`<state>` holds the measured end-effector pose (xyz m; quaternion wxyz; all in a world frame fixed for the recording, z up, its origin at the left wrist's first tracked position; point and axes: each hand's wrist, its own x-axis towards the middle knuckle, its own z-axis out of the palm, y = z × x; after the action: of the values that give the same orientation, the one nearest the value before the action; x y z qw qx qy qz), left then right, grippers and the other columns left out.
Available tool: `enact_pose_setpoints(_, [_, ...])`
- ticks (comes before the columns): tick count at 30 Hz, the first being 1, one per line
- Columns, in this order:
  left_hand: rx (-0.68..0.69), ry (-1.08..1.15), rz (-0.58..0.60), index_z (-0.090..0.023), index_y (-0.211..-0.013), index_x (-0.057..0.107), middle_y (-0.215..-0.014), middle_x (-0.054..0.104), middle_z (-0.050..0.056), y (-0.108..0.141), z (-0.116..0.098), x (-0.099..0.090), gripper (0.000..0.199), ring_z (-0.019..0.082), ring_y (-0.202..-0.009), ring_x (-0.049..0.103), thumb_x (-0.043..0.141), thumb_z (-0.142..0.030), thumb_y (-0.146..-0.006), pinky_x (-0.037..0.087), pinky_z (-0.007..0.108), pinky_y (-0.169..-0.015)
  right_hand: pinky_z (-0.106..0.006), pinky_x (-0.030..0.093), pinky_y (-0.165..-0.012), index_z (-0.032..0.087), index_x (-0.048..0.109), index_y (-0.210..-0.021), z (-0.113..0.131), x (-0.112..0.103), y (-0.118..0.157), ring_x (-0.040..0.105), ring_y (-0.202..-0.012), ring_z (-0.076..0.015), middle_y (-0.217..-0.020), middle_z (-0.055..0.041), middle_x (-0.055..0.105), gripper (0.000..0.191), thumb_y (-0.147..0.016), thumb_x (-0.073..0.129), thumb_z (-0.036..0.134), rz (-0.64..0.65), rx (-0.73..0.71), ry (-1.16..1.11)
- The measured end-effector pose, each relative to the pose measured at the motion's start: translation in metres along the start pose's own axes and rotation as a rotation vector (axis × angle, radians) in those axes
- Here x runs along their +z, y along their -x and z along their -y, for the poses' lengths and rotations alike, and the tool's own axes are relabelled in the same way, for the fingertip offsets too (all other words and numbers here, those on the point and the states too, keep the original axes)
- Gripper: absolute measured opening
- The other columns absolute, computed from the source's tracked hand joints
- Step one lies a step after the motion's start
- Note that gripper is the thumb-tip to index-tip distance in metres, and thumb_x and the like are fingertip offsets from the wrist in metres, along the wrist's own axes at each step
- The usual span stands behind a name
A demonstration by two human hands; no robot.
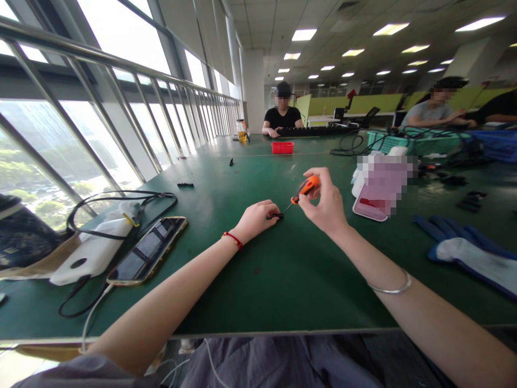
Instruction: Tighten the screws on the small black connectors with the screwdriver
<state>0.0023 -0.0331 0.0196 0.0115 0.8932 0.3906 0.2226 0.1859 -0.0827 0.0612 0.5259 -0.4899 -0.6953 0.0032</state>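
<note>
My right hand (328,202) is closed around the orange and black handle of a screwdriver (308,187), held at a slant. Its thin shaft points down and left, the tip at a small black part (277,215) on the green table. My left hand (258,216) rests on the table with its fingers pressed on that part, which they partly cover. Whether the tip sits in a screw is too small to tell. Farther off lie a black strip-shaped piece (185,185) and a little black piece (231,161).
On the left are a phone (147,252) with a cable, a white power bank (95,253) and a dark bag. A red tray (283,147) stands ahead. To the right lie a pink-cased phone (374,199), blue-white gloves (476,258) and a green basket (420,143). Several people sit beyond.
</note>
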Motion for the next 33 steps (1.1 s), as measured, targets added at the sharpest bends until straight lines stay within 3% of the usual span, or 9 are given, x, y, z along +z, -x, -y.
enact_pose_setpoints(2, [-0.006,-0.001,0.004,-0.020,-0.087,0.064,-0.086,0.060,0.001,-0.0001,0.0002,0.0001,0.015,0.014,-0.075,0.058,0.051,-0.023,-0.079,0.045,0.023,-0.068,-0.025,0.035,-0.052,0.022,0.047,-0.102,-0.0012,0.0007,-0.0004,0.051,-0.055,-0.0153,-0.065,0.0022,0.054,0.036,-0.072,0.055,0.041,-0.007,0.015,0.045])
enact_pose_setpoints(5, [-0.005,-0.002,0.008,-0.020,-0.087,0.064,-0.086,0.061,0.001,-0.0001,-0.0001,-0.0002,0.016,0.014,-0.075,0.059,0.051,-0.023,-0.079,0.045,0.023,-0.069,-0.025,0.033,-0.051,0.022,0.054,-0.087,0.0001,0.0018,-0.0008,0.049,-0.050,-0.0146,-0.056,0.0026,0.052,0.028,-0.076,0.050,0.048,0.000,0.053,0.069])
enact_pose_setpoints(11, [-0.004,-0.003,0.001,-0.020,-0.088,0.065,-0.086,0.061,0.001,0.0000,-0.0001,0.0000,0.017,0.014,-0.075,0.059,0.051,-0.024,-0.079,0.046,0.023,-0.069,-0.025,0.037,-0.054,0.022,0.054,-0.071,0.0047,0.0003,0.0010,0.051,-0.051,-0.0137,-0.058,0.0008,0.056,0.013,-0.075,0.051,0.034,0.014,-0.030,0.027])
enact_pose_setpoints(15, [-0.005,-0.005,0.010,-0.021,-0.089,0.066,-0.086,0.062,0.001,-0.0005,-0.0006,-0.0001,0.018,0.014,-0.077,0.059,0.051,-0.024,-0.079,0.045,0.023,-0.069,-0.025,0.037,-0.054,0.022,0.048,-0.060,0.0019,-0.0011,0.0002,0.050,-0.051,-0.0135,-0.055,0.0005,0.054,0.018,-0.075,0.048,0.032,-0.039,-0.052,0.031])
enact_pose_setpoints(28, [0.041,-0.062,0.018,-0.021,-0.092,0.067,-0.089,0.064,0.002,-0.0008,-0.0008,0.0000,0.021,0.016,-0.082,0.059,0.050,-0.025,-0.082,0.045,0.024,-0.071,-0.025,0.038,-0.053,0.022,0.048,-0.058,-0.0043,0.0011,-0.0012,0.049,-0.050,-0.0132,-0.054,0.0006,0.054,0.019,-0.074,0.050,0.032,-0.036,-0.013,0.007])
enact_pose_setpoints(33, [-0.040,0.006,-0.001,-0.021,-0.091,0.065,-0.088,0.063,0.002,-0.0007,0.0009,0.0016,0.019,0.016,-0.080,0.059,0.053,-0.028,-0.079,0.046,0.025,-0.071,-0.025,0.038,-0.054,0.022,0.047,-0.058,-0.0033,-0.0003,-0.0021,0.048,-0.051,-0.0136,-0.053,0.0008,0.053,0.019,-0.073,0.049,0.031,-0.016,0.012,-0.009])
